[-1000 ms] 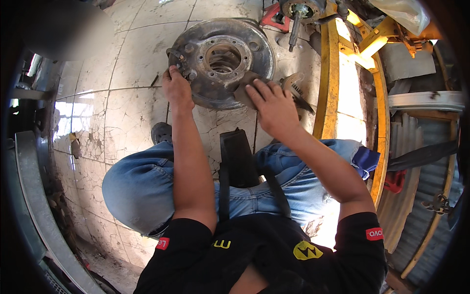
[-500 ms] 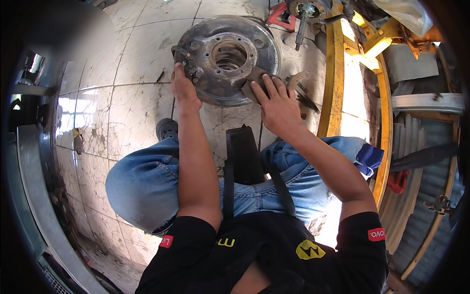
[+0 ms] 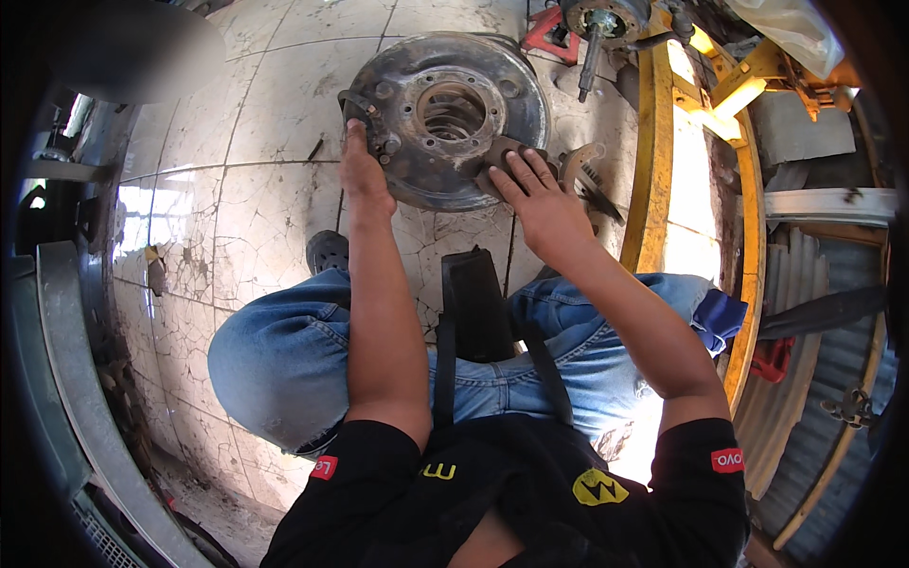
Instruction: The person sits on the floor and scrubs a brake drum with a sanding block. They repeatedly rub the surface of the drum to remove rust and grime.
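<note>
A round, dark, worn metal brake backing plate [image 3: 417, 175] lies on the floor ahead of me, with a large centre hole ringed by small bolt holes. My left hand [image 3: 365, 180] grips its left edge, beside a dark curved part [image 3: 358, 106]; some of its fingers are hidden beneath. At the plate's lower right, my right hand [image 3: 544, 210] presses a brown sheet, which looks like sandpaper [image 3: 500, 151], against the surface near the rim. Its fingers lie nearly straight over the sheet, and the thumb is hidden. Just right of those fingers is a curved brake shoe [image 3: 576, 167].
A wire brush [image 3: 594, 185] rests by the brake shoe. Yellow steel frame beams [image 3: 651, 161] run along the right. Beyond are a red stand [image 3: 552, 36] and a hub with a shaft [image 3: 597, 33]. A small dark rod [image 3: 315, 149] lies left on the tiles.
The whole view has shifted slightly. The brown sheet sits differently under my right fingers, with less of it showing. My left hand keeps its place on the plate.
</note>
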Tool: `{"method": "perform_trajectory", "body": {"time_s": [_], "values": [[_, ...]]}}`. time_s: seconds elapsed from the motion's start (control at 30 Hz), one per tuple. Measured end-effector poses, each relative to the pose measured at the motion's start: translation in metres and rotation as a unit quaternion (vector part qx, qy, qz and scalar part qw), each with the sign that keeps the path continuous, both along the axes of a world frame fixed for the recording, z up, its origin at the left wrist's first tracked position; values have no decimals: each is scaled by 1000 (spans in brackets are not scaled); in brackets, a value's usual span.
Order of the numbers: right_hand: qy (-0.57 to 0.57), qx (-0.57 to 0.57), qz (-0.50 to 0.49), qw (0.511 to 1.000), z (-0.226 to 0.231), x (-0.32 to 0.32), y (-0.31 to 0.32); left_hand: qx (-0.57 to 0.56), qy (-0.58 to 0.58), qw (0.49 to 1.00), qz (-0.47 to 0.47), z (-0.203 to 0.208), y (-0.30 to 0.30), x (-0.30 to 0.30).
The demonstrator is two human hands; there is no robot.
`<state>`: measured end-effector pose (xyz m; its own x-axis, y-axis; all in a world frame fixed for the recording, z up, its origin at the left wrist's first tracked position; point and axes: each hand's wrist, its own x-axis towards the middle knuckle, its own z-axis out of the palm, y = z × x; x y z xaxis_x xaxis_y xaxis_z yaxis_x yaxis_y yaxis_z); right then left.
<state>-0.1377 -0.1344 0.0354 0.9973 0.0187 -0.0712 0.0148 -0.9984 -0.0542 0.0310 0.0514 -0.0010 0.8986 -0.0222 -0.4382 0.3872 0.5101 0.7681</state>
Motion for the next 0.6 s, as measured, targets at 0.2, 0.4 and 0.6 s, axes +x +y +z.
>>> {"method": "perform_trajectory", "body": {"time_s": [0.2, 0.4, 0.6], "values": [[-28, 53, 35, 998, 4, -13, 16, -2, 12, 1000, -4, 4, -3, -2], [-4, 40, 16, 999, 12, -8, 21, 17, -4, 1000, 2, 0, -2, -1], [-69, -8, 56, 996, 14, -9, 21, -17, -11, 1000, -20, -6, 0, 4]]}}
